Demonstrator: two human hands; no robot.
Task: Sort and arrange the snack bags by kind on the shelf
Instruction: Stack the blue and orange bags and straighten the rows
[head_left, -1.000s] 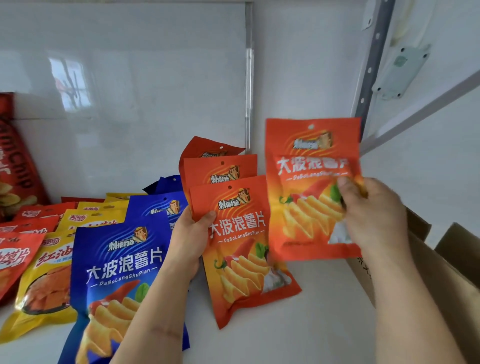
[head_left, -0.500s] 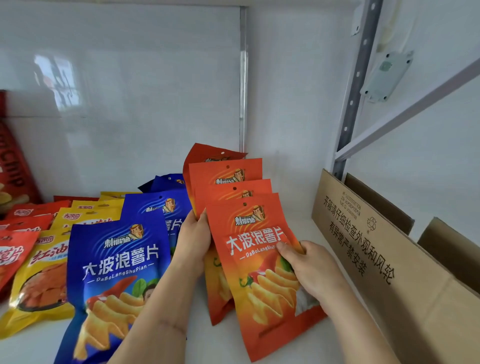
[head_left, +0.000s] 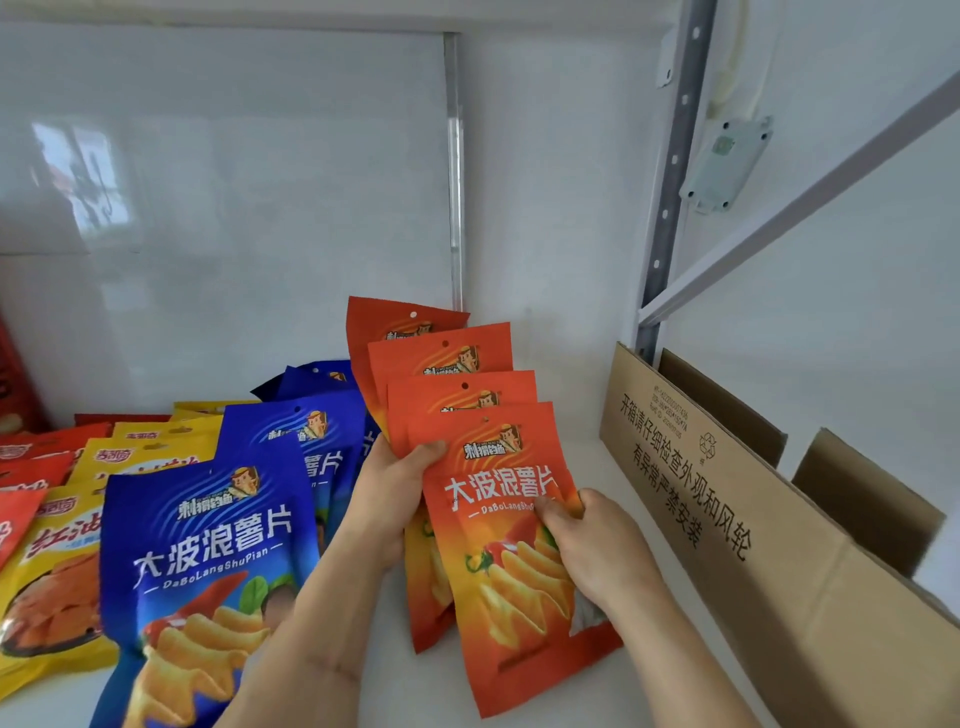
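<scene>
Both hands' fingers (head_left: 553, 512) clamped on front orange bag (head_left: 511, 577) beside cardboard box (head_left: 753, 561).

Bright, even daylight fills the scene, and shadows under the bags and arms are soft and faint. The glossy white back panel (head_left: 223, 208) carries a hazy window reflection at upper left — a pale, washed-out patch. The grey perforated metal upright (head_left: 670, 182) bows from wide-angle distortion. Edges look slightly soft — the blue foil crisp bag (head_left: 208, 561) blurs toward the bottom.
</scene>
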